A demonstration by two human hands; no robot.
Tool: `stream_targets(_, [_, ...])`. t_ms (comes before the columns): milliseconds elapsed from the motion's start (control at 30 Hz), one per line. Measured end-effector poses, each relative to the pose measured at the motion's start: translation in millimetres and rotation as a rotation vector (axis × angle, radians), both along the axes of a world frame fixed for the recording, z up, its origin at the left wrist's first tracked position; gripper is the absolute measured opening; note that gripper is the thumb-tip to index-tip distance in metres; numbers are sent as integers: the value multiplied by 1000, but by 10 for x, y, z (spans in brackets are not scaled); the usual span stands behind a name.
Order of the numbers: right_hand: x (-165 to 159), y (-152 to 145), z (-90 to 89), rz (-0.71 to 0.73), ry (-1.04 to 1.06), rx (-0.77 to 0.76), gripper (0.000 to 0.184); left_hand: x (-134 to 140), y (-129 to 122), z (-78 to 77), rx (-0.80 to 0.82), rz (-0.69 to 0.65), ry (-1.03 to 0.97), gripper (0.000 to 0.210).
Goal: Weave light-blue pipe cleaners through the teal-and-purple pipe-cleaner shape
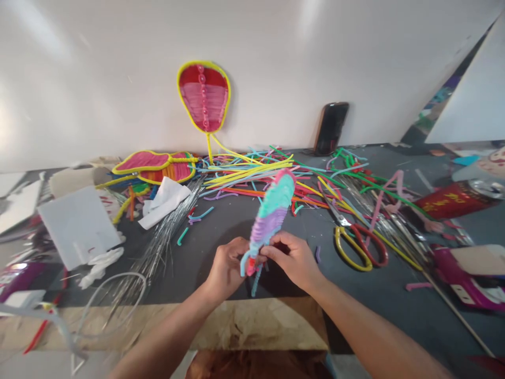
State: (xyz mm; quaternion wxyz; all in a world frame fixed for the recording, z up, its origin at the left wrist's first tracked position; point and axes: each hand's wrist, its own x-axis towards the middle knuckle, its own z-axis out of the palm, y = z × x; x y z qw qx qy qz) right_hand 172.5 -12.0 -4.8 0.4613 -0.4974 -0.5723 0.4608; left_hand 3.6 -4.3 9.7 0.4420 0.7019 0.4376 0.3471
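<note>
A leaf-shaped piece wound from pipe cleaners (272, 213), banded pink, turquoise, purple and light blue, stands tilted above the table's front part. My left hand (229, 263) is closed around its lower end from the left. From the right, my right hand (294, 260) pinches the same end, fingertips close to the left ones. Below the fingers, light blue pipe cleaner ends stick out beside a small red bit. What exactly lies between the fingertips is partly hidden.
Loose pipe cleaners (248, 176) pile up behind my hands. Scissors (351, 237) with yellow and red handles lie to the right, near a red can (457, 199). A phone (331, 129) and a yellow-rimmed pink piece (215, 100) lean on the wall. Wires (165, 237) lie left.
</note>
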Motion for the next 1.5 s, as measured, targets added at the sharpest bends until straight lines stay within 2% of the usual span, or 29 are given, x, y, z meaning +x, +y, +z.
stream_targets(167, [50, -30, 63, 20, -82, 85, 24, 45, 16, 20, -389, -36, -265, 14])
stream_targets(300, [124, -32, 127, -19, -224, 148, 21, 51, 55, 17, -577, 88, -449, 14])
stream_targets(433, [106, -45, 140, 81, -324, 133, 19, 30, 98, 7, -625, 163, -559, 17])
stream_targets(600, [51, -56, 94, 165, -351, 31, 22, 18, 102, -14, -540, 25, -485, 15])
stream_targets(733, [37, -27, 58, 153, -121, -148, 26, 7, 103, -8, -484, -16, -414, 17])
stream_targets(900, [1, 3, 39, 120, 383, -460, 25, -6, 112, 5, -462, -25, -396, 19])
stream_targets(1000, [2, 5, 49, 141, 542, -527, 27, 9, 98, -9, -431, -45, -413, 21])
stream_targets(1133, [32, -9, 69, 272, 530, -499, 28, 36, 74, -19, -394, -36, -435, 17])
stream_targets(1233, [53, -28, 86, 381, 433, -455, 29, 44, 77, -11, -369, 0, -433, 15])
stream_targets(1367, [66, -57, 116, 408, 75, -238, 29, 41, 104, -17, -390, 92, -485, 18])
stream_targets(1500, [67, -82, 145, 395, -198, -21, 20, 31, 116, -28, -485, 105, -519, 19])
